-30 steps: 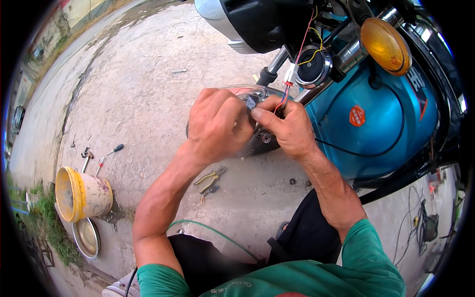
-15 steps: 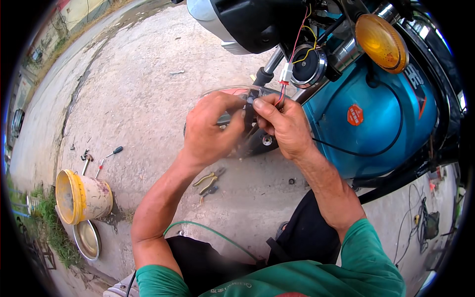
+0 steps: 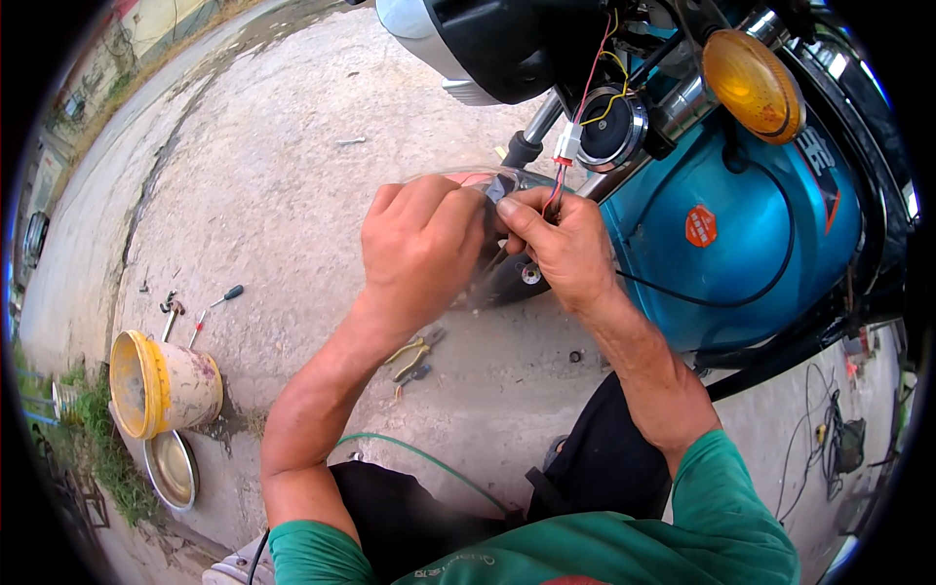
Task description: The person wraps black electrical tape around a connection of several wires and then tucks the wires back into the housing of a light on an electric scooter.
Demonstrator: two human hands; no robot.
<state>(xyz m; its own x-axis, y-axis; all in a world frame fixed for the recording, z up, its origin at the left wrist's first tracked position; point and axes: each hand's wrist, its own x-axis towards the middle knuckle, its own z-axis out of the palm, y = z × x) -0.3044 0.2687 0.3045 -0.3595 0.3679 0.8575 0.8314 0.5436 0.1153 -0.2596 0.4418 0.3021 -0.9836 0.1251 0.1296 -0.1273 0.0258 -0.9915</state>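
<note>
Thin red and dark wires (image 3: 559,180) run down from a white plug connector (image 3: 567,142) into my right hand (image 3: 565,241), whose thumb and fingers pinch them. At its thumb tip is a small, shiny dark strip (image 3: 500,186), perhaps tape; its kind is not clear. My left hand (image 3: 422,244) is curled closed right beside this strip, back of the hand up. Its fingertips are hidden, so what they grip cannot be made out. Both hands are in front of the motorcycle's front wheel and fender, below a round black horn with a chrome rim (image 3: 611,130).
A blue motorcycle tank (image 3: 731,234) and an orange turn signal (image 3: 753,86) are at right. Pliers (image 3: 414,357) lie on the concrete below my left hand. At left are a yellow-rimmed bucket (image 3: 180,385), a screwdriver (image 3: 226,294) and a hammer (image 3: 174,317). A green hose (image 3: 424,456) crosses near my legs.
My left hand has turned its back upward and its fingers have curled in closer to the right hand. The dark strip that hung between the hands is now mostly covered. The right hand keeps its pinch.
</note>
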